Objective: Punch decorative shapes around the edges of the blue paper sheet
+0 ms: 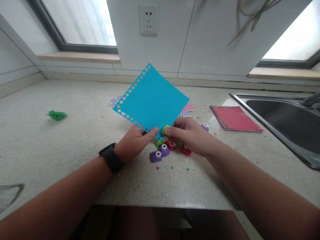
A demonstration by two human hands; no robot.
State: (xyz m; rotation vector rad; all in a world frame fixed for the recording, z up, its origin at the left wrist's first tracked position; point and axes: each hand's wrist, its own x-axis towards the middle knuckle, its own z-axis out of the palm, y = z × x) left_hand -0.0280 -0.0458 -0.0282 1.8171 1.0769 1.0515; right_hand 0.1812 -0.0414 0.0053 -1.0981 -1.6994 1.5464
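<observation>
A blue sheet of paper [155, 96] is held up at a slant above the counter, with small shapes punched along its left and lower edges. My left hand [135, 140] pinches its lower edge, thumb on top. My right hand [188, 133] grips a green craft punch [165, 130] at the sheet's near right corner, the thumb on the punch's top. Below the paper lie several more punches: two purple punches [160, 153], a red punch [185, 150] and others partly covered by the sheet and my hand. Another purple punch [205, 127] sits beyond my right wrist.
A stack of punched sheets, red on top [236, 118], lies beside the metal sink [240, 100] on the right. A green crumpled piece [57, 115] rests at left. Pink paper [188, 107] and lilac scraps [113, 101] show behind the blue sheet. Tiny cutouts dot the counter [82, 143].
</observation>
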